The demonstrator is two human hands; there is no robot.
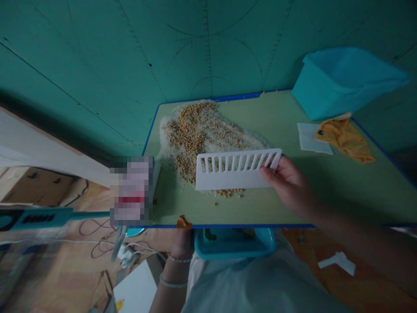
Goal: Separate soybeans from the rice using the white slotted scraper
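My right hand is closed on the right end of a white slotted plastic plate, thumb in front. The plate stands tilted on its long edge over the near side of a pile of round tan beans mixed with fine white grains. Some beans lie in front of the plate's lower edge. Below the table's front edge, my left hand is beside the left end of a blue tray, with its fingers hidden. Dark, unclear bits lie inside the tray.
The pale green tabletop has blue edging. A blue bin stands at the back right, near a yellow cloth and a white sheet. An orange-brown scrap is at the front edge. Cables cross the floor at left.
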